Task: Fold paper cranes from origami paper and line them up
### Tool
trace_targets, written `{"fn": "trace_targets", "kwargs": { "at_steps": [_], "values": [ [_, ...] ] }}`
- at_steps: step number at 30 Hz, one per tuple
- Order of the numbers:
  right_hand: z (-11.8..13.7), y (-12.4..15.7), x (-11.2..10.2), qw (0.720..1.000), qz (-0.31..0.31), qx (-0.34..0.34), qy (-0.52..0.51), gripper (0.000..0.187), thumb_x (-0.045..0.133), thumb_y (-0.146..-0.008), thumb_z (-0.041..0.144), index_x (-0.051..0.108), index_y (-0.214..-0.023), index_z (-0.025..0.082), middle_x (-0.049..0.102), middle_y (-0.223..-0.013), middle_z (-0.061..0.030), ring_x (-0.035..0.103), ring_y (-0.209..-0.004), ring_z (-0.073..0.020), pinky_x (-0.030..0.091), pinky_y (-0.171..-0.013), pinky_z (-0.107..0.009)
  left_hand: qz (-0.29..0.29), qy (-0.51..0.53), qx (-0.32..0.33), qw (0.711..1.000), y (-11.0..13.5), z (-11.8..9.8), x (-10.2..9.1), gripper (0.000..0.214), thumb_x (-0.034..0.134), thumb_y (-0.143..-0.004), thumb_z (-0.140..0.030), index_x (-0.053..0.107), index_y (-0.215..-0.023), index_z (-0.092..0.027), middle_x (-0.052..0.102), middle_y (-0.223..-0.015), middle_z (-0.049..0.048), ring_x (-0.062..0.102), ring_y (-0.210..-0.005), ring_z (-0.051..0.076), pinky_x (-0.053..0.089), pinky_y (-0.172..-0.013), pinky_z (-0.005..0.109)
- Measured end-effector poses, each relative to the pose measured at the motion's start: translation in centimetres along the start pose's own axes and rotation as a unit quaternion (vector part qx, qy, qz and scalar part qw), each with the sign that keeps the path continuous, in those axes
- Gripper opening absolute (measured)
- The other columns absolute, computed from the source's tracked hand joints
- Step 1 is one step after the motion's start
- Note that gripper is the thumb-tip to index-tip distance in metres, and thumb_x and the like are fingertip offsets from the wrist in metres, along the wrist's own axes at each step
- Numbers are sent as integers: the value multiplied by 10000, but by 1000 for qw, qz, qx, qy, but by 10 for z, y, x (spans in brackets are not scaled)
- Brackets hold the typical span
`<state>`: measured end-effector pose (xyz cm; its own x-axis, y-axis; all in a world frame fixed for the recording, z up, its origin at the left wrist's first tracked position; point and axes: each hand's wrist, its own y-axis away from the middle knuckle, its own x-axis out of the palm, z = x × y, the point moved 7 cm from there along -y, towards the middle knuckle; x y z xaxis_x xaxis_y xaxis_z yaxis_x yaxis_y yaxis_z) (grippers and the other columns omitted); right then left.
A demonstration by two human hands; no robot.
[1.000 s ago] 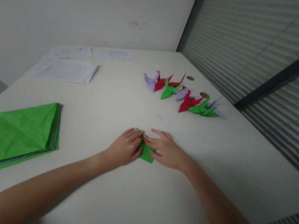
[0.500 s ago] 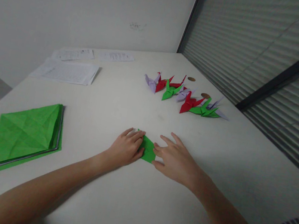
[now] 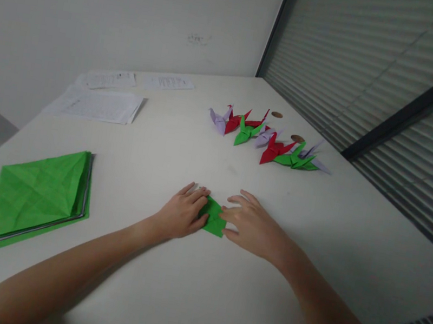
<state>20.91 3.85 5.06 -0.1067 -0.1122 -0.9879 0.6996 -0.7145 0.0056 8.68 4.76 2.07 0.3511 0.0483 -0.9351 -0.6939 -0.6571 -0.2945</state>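
Observation:
A small folded piece of green paper [image 3: 214, 218] lies on the white table in front of me. My left hand [image 3: 182, 212] covers its left side, fingers bent over it and pinning it down, the thumb resting on the near part. At the paper's right edge is my right hand [image 3: 250, 225], its fingers apart and the fingertips touching or just over that edge. Part of the paper is hidden under the left fingers.
Several folded paper cranes [image 3: 272, 148] in red, green and lilac stand at the back right, near window blinds [image 3: 378, 72]. A stack of creased green paper [image 3: 38, 183] lies on the left. Printed sheets [image 3: 98, 104] sit at the back left.
My right hand has shifted slightly left, its upper fingers now more bent. My left hand stays nearly in place on the green paper.

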Motion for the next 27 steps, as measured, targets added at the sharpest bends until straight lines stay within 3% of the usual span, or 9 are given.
{"fn": "trace_targets", "kwargs": {
  "at_steps": [5,9,12,17,22,27],
  "values": [
    [-10,0,-1,996,-21,-60,-63,192,680,-800,214,741,-976,257,666,-1081,-67,528,-1101,-249,419,-987,-431,8,2,26,1000,3,-2,-1,351,478,-920,-230,564,-1260,-213,545,-1334,134,448,-1322,292,264,-1134,591],
    [-15,-1,2,994,-25,-52,-93,120,682,-819,250,765,-905,265,617,-1109,-81,505,-1107,-250,422,-985,-433,7,30,83,996,4,-9,-5,313,472,-922,-196,617,-1198,-216,602,-1266,111,506,-1242,256,346,-1097,505],
    [-16,-2,4,993,-22,-43,-110,117,678,-830,282,768,-902,259,605,-1101,-85,495,-1106,-251,429,-981,-430,21,53,114,992,3,-15,-8,322,494,-926,-294,612,-1212,-207,625,-1221,104,557,-1149,244,390,-1052,458],
    [-15,-4,6,990,-33,-65,-117,103,695,-821,261,763,-894,237,619,-1105,-73,480,-1117,-241,427,-985,-409,26,69,106,992,2,-13,-9,415,538,-898,-439,608,-1226,-195,613,-1165,126,556,-1111,264,421,-1000,439],
    [-13,-8,7,989,-45,-80,-116,103,663,-852,276,754,-840,230,664,-1048,-53,511,-1082,-227,426,-968,-412,5,64,105,992,3,-11,-8,392,515,-930,-404,583,-1240,-175,635,-1107,119,586,-1061,242,432,-982,419],
    [-15,-6,6,985,-47,-85,-145,227,744,-773,327,745,-974,219,650,-1091,-70,525,-1079,-228,419,-986,-405,0,40,111,993,4,-12,-8,296,435,-975,-320,630,-1152,-184,657,-1091,95,594,-1033,220,436,-968,404]
  ]
}}
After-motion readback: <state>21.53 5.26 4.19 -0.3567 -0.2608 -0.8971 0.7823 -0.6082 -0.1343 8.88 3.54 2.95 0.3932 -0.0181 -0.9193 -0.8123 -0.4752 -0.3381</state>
